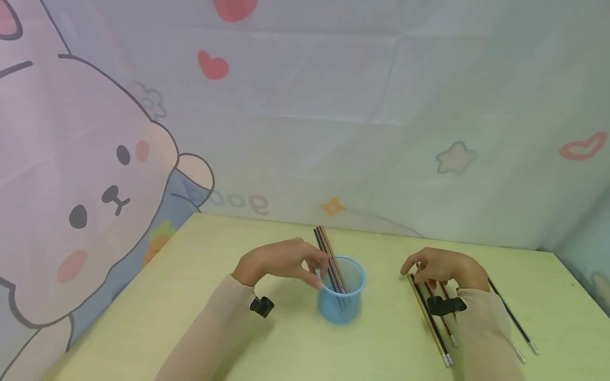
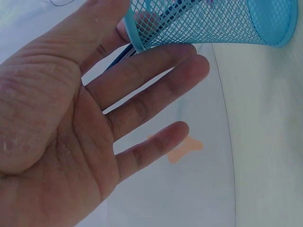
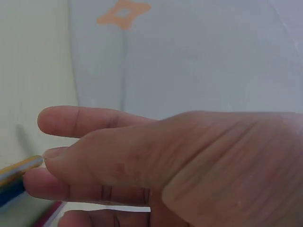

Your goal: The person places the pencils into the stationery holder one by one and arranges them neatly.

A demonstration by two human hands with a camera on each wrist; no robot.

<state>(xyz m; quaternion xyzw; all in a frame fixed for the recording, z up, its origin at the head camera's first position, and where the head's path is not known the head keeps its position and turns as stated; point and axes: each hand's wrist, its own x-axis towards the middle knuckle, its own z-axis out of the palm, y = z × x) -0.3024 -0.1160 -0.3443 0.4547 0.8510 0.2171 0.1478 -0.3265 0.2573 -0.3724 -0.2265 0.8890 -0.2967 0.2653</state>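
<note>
A light blue mesh pen cup [image 1: 339, 307] stands upright mid-table with several pencils [image 1: 332, 259] leaning in it. My left hand [image 1: 286, 260] pinches its rim at the left side between thumb and index finger; in the left wrist view, the middle finger lies along the mesh wall [image 2: 208, 30] and the other fingers stretch out. Over several loose pencils, my right hand [image 1: 440, 266] hovers with fingers loosely bent. In the right wrist view, the thumb tip is right at the end of a yellow pencil [image 3: 21, 169], a dark blue one [image 3: 12, 193] beside it.
Loose pencils on the table's right include a black one [image 1: 514, 320] lying apart, eraser end toward me. The pale yellow-green table [image 1: 267, 349] backs onto a printed cloth [image 1: 333, 132] with a cartoon animal. Small black wrist cameras [image 1: 262, 306] sit on both wrists.
</note>
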